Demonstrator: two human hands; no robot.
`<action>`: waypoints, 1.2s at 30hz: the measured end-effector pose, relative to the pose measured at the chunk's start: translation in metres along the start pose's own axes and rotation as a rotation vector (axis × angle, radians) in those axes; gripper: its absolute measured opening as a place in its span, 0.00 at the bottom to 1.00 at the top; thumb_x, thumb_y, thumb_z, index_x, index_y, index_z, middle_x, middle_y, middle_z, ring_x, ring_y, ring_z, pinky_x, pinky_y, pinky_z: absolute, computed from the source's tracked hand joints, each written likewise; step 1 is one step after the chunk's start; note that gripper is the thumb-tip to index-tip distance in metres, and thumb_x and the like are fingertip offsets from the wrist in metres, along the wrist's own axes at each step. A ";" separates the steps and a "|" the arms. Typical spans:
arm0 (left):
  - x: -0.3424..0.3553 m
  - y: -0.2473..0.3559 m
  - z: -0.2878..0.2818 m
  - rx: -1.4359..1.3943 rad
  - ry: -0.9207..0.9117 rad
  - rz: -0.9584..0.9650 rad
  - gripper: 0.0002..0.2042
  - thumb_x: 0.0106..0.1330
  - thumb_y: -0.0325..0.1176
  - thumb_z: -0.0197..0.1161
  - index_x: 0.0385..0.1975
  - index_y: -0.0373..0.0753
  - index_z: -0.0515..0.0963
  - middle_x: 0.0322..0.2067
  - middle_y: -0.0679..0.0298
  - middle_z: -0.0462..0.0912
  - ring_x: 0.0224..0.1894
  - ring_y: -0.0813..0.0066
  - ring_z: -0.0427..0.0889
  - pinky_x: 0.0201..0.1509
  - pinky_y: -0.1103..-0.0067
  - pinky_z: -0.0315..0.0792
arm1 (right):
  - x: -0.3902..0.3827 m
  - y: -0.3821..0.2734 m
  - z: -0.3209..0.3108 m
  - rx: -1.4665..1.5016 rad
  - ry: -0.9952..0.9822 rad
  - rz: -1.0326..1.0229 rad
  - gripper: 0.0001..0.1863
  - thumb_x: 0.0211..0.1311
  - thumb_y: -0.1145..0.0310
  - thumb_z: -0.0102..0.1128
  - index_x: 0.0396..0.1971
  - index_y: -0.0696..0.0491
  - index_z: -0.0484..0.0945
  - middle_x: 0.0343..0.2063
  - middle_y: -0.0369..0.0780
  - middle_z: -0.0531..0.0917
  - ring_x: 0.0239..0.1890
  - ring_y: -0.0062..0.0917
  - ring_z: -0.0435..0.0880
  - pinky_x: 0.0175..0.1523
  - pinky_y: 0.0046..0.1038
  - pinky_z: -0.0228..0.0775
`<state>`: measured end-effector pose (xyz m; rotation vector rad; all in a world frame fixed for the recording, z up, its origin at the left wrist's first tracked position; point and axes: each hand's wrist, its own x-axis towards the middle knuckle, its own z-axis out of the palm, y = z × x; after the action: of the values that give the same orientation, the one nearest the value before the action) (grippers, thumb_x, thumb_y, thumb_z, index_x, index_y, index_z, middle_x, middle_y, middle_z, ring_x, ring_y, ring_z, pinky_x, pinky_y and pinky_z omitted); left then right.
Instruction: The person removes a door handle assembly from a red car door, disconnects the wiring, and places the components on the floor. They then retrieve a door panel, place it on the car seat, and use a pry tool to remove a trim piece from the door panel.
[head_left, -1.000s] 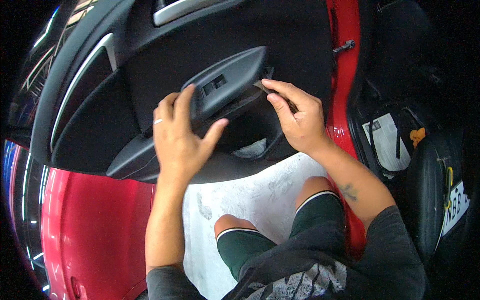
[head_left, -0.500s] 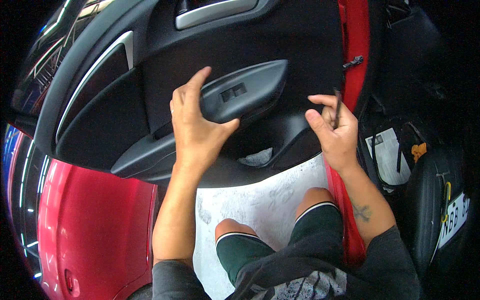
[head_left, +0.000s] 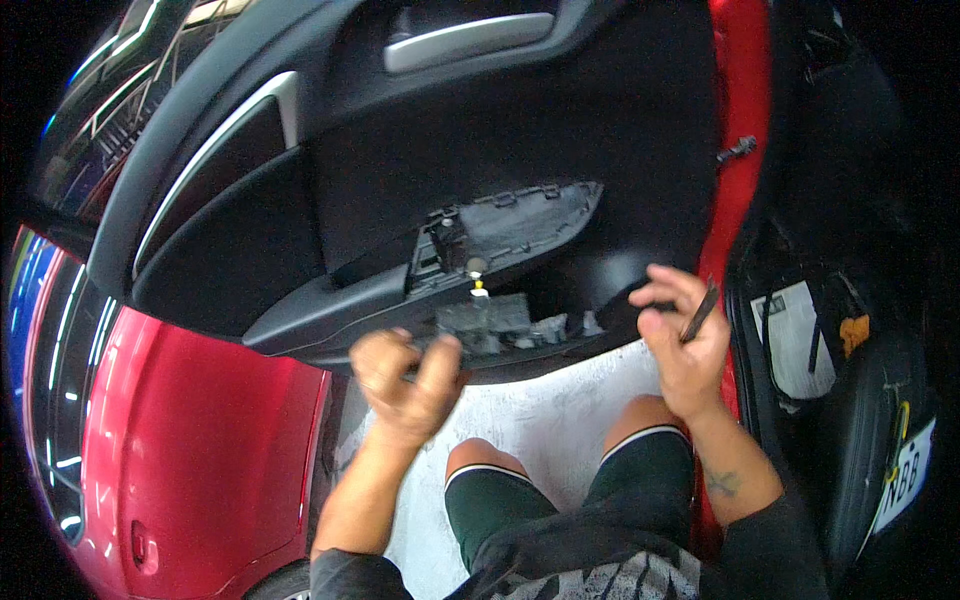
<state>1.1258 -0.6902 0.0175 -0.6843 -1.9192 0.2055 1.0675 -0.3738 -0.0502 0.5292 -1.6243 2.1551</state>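
A black car door panel [head_left: 520,120] stretches in front of me. In its armrest a long opening [head_left: 540,222] shows a grey inner surface and clip slots. Below it, a window switch panel [head_left: 485,314] hangs lifted out with its underside showing, a wire connector [head_left: 479,287] between it and the opening. My left hand [head_left: 402,385], somewhat blurred, is curled at the near end of the switch panel and appears to grip it. My right hand [head_left: 688,345] is raised to the right, a thin dark stick-like tool [head_left: 700,312] held against the palm, thumb and index finger apart.
A silver-edged door handle recess [head_left: 470,42] is at the top. The red door frame [head_left: 738,210] runs down the right, beside a black seat [head_left: 860,410] with a number plate [head_left: 905,478]. A red car body panel [head_left: 210,430] is at left. Pale floor [head_left: 520,405] lies below.
The switch panel has come out of the armrest, baring the opening and wire. My left hand moved down toward me, and its fingers curled. The right hand dropped slightly, keeping the thin tool.
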 end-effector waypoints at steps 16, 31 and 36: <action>-0.015 0.086 0.062 -0.400 0.073 -0.296 0.30 0.47 0.31 0.82 0.55 0.42 0.83 0.49 0.56 0.78 0.52 0.55 0.78 0.55 0.64 0.74 | -0.007 0.012 0.042 0.246 -0.021 0.180 0.45 0.68 0.64 0.77 0.74 0.65 0.59 0.61 0.53 0.78 0.53 0.26 0.86 0.46 0.20 0.84; -0.023 0.058 0.021 -0.423 0.038 -0.347 0.25 0.59 0.52 0.76 0.52 0.45 0.88 0.56 0.50 0.74 0.61 0.45 0.73 0.66 0.54 0.68 | -0.003 -0.016 -0.032 -0.523 0.037 0.188 0.15 0.71 0.66 0.71 0.52 0.56 0.84 0.23 0.23 0.72 0.26 0.08 0.66 0.31 0.19 0.57; -0.007 0.021 -0.003 -0.434 0.130 -0.344 0.24 0.72 0.58 0.61 0.44 0.41 0.90 0.55 0.48 0.79 0.65 0.44 0.73 0.71 0.50 0.63 | 0.026 -0.069 -0.105 -0.692 0.278 0.047 0.19 0.74 0.65 0.67 0.60 0.55 0.82 0.30 0.26 0.74 0.30 0.10 0.69 0.34 0.18 0.60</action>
<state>1.1381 -0.6772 0.0047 -0.6155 -1.9356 -0.4717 1.0738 -0.2536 -0.0073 -0.0209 -2.0566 1.4561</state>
